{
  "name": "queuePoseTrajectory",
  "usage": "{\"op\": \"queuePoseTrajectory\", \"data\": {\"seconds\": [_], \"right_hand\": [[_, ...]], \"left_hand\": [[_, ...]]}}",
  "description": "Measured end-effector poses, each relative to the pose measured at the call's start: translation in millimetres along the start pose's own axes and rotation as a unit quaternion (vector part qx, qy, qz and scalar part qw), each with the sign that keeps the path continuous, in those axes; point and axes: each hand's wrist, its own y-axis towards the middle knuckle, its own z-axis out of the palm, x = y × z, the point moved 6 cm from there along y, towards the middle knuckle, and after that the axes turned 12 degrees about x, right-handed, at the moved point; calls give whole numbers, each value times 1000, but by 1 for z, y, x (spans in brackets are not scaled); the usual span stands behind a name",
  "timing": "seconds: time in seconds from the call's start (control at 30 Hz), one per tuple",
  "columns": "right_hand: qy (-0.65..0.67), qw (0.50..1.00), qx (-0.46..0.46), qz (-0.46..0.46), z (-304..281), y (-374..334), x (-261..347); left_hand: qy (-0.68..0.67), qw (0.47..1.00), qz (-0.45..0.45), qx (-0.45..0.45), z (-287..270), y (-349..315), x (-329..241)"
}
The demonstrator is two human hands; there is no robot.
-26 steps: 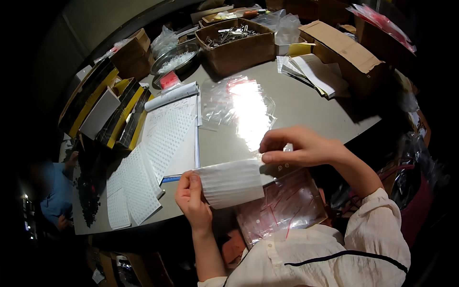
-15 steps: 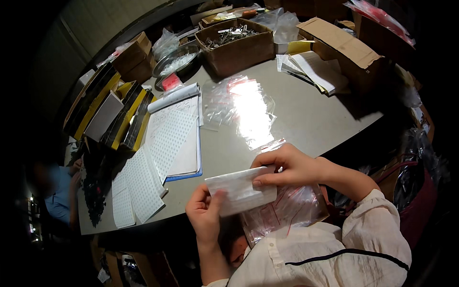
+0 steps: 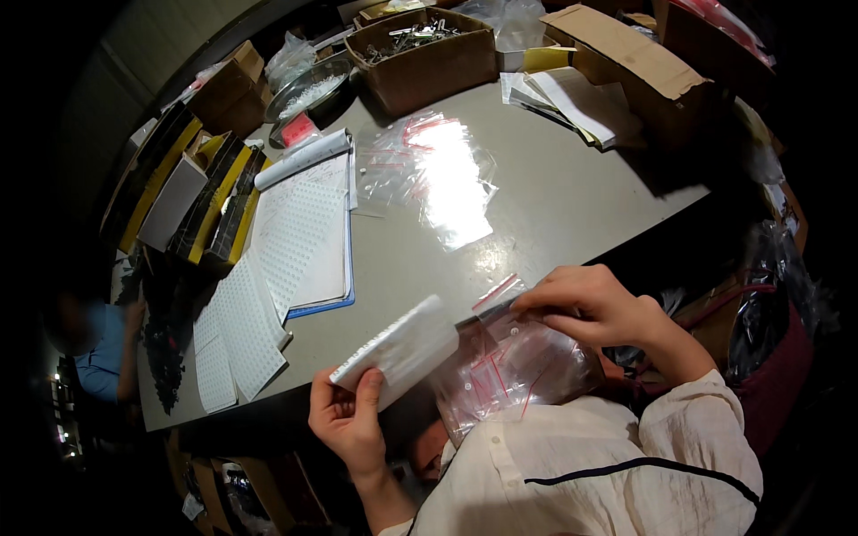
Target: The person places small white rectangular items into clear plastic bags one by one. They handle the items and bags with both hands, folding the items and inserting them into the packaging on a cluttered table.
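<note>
Between the thumb and fingers of my left hand (image 3: 350, 418) is a folded white paper (image 3: 407, 341), tilted up to the right over the table's near edge. My right hand (image 3: 585, 305) is closed, its fingertips pinching a small clear zip bag (image 3: 499, 293) with a red strip along its top. The bag hangs just right of the paper and apart from it. Below both, against my lap, lies a pile of clear zip bags (image 3: 527, 371) with red strips. Small pale round pieces show among them.
More clear zip bags (image 3: 456, 188) lie spread under bright glare on the table (image 3: 572, 192). Printed sheets (image 3: 241, 335) and a blue clipboard (image 3: 322, 308) are at left, beside black-and-yellow boxes (image 3: 214, 210). Farther back stands a carton of metal parts (image 3: 429, 76). Another person (image 3: 103, 353) sits at far left.
My right hand has come off the white paper and moved right, with a zip bag in its fingers. My left hand has moved left with the paper, now tilted more steeply.
</note>
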Motion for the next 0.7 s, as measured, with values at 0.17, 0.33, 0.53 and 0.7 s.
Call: {"op": "queuePoseTrajectory", "data": {"seconds": [0.17, 0.33, 0.53, 0.7], "right_hand": [[172, 983, -55, -33, -9, 17, 13], [173, 969, 147, -101, 28, 37, 35], [-45, 988, -13, -147, 29, 36, 40], [-156, 964, -77, -202, 35, 33, 42]], "left_hand": [[-26, 992, 3, 126, 31, -8, -8], [67, 967, 119, 216, 47, -7, -16], [-33, 968, 2, 250, 48, -3, -9], [-61, 973, -53, 216, 53, -2, -5]]}}
